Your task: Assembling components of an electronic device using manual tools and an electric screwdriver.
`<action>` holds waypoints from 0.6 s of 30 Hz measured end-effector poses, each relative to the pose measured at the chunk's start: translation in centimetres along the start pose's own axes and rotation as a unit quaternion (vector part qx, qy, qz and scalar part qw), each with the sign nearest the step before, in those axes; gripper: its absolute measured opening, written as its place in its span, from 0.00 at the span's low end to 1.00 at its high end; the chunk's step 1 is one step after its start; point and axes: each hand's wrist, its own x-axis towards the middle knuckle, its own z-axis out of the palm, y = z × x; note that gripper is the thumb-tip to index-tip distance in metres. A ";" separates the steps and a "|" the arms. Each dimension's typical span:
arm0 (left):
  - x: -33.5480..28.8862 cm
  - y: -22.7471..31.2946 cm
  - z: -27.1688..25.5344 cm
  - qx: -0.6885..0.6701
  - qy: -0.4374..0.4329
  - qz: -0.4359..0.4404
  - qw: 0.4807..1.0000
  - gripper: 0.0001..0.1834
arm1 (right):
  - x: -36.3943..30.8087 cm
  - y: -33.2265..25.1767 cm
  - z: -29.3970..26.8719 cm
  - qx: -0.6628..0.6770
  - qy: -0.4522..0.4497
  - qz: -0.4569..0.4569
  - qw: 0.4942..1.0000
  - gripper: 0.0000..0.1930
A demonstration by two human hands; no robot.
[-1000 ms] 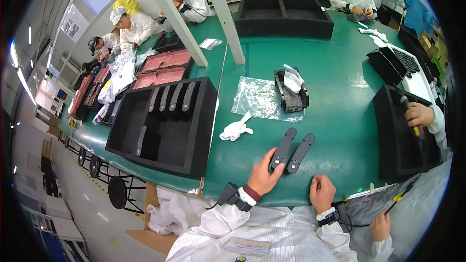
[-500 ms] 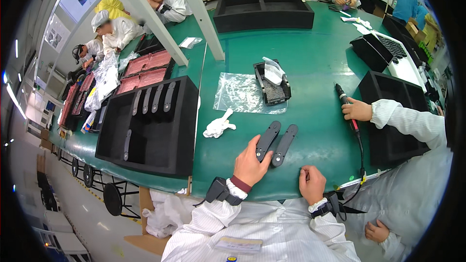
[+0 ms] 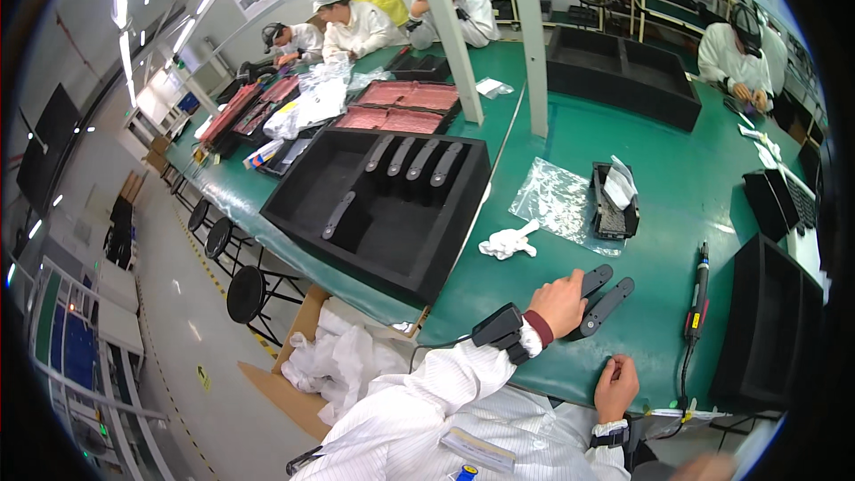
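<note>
My left hand [image 3: 557,305] is closed over one dark grey, round-ended bar-shaped part [image 3: 597,278], covering its near end. A matching grey bar-shaped part [image 3: 608,305] lies just right of it, slanted the same way on the green table. My right hand [image 3: 616,388] rests at the table's near edge with curled fingers, and nothing shows in it. Further right lies a black and red electric screwdriver [image 3: 697,303] with its cable running toward the near edge. Beyond my left hand is a crumpled white glove [image 3: 509,241].
At the left, a black foam tray [image 3: 356,254] holds several similar grey parts. A clear plastic bag [image 3: 554,198] lies beside a small black box [image 3: 613,224]. Another black tray [image 3: 770,330] stands at the right. Several people sit around the far table; a cardboard box [image 3: 307,325] stands below its edge.
My view has swung left, so the table appears shifted right. The co-worker's hand has let go of the screwdriver, which now lies free. My left hand still covers the grey part.
</note>
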 end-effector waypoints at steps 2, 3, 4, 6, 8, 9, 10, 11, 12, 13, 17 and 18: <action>0.2 -0.7 -0.5 0.004 0.012 0.000 1.000 0.22 | 0.0 -0.2 0.1 0.001 0.003 -0.003 1.000 0.02; 0.2 -1.1 -0.8 0.009 0.017 0.002 1.000 0.22 | -0.1 -0.5 -0.1 0.001 0.000 -0.006 1.000 0.02; 0.3 -1.0 -1.7 0.010 0.022 0.002 1.000 0.22 | 0.1 -0.6 -0.1 0.000 0.002 -0.007 1.000 0.02; -0.3 -0.8 -4.9 0.010 0.076 -0.030 0.997 0.22 | 0.2 -0.2 0.2 0.005 0.002 0.000 1.000 0.03; -1.0 -0.7 -9.2 -0.011 0.146 -0.023 0.989 0.21 | 0.1 -0.2 0.0 -0.004 0.005 -0.002 1.000 0.03; -1.8 -0.6 -11.8 -0.021 0.204 -0.012 0.979 0.22 | 0.2 -0.4 0.0 0.007 0.003 -0.001 1.000 0.03; -2.3 -0.8 -14.2 -0.032 0.259 0.001 0.965 0.23 | 0.2 -0.3 0.0 0.009 0.004 0.000 1.000 0.03; -2.8 -1.4 -16.4 -0.018 0.311 0.003 0.950 0.22 | 0.3 -0.4 -0.1 0.006 0.002 -0.001 1.000 0.03; -3.0 -1.9 -18.3 -0.006 0.358 0.008 0.934 0.22 | 0.3 -0.3 -0.1 -0.001 0.003 0.001 1.000 0.02; -3.4 -2.9 -20.2 0.025 0.390 0.003 0.920 0.22 | 0.4 -0.3 0.0 0.007 0.004 0.009 1.000 0.02; -4.1 -9.5 -24.8 0.123 0.424 -0.097 0.892 0.22 | 0.3 -0.3 -0.1 0.014 0.006 0.009 1.000 0.02; -4.2 -12.1 -25.4 0.154 0.423 -0.125 0.884 0.22 | 0.4 -0.6 -0.4 0.017 -0.001 0.004 1.000 0.02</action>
